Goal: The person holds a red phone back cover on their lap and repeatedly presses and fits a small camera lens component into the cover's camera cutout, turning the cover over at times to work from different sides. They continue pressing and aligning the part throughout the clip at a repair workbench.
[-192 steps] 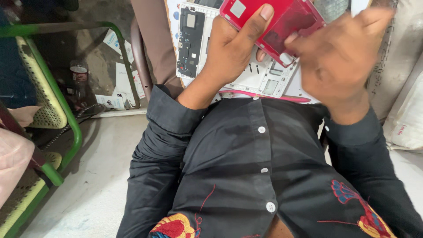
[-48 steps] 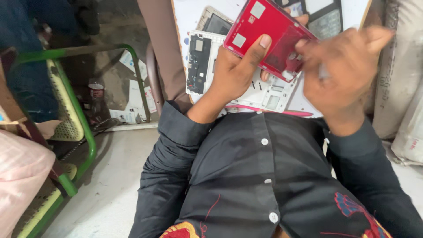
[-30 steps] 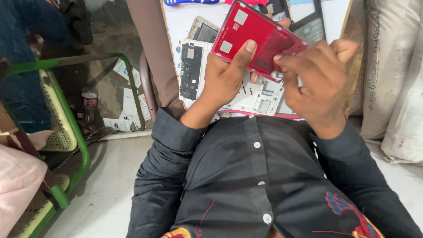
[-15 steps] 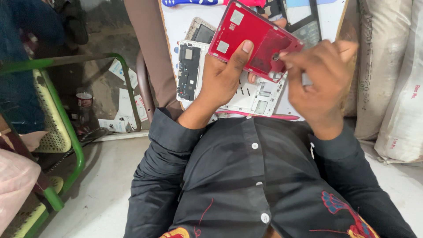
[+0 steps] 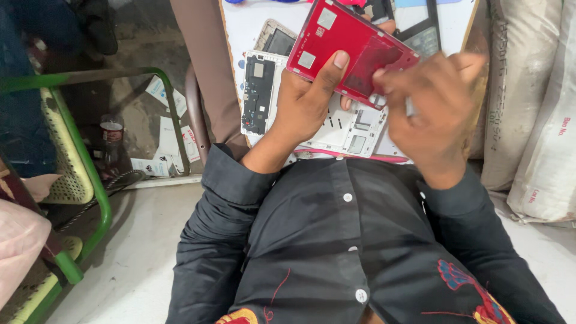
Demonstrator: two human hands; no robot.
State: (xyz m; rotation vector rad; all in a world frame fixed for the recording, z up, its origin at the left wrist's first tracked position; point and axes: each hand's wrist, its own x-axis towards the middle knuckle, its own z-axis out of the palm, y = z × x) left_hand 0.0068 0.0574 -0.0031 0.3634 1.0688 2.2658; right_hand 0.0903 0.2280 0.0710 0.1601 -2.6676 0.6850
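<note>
My left hand grips a red phone back cover from below, thumb pressed on its inner face. My right hand is at the cover's right end, fingers bunched on its lower right corner; the hand is blurred. Whether it pinches a small part or tool I cannot tell. Under the cover lies a white phone mid-frame with a black circuit board at its left, resting on a white work board.
More phone parts lie at the top of the board. White sacks stand at the right. A green metal chair frame and littered floor with a small bottle are at the left.
The cover stays in my left hand throughout. My right hand has shifted slightly on the cover's right end and is now blurred with motion. The view has drifted a little.
</note>
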